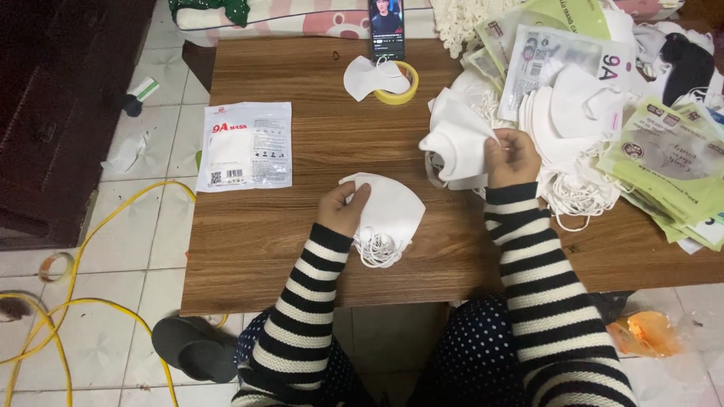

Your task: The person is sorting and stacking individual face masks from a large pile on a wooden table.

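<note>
Left hand [343,207] pinching small stack of white masks [385,215] lying mid-bench [256,256]. Right hand [513,157] pinching mask from big loose pile [558,143]. One sealed pack [245,145] lying done; most masks waiting unpacked.

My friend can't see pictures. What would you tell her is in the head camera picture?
Seen from above, a person in striped sleeves sits at a wooden table, left hand on a small stack of white face masks, right hand picking one from a big heap of masks. A sealed mask packet lies at the left.
</note>
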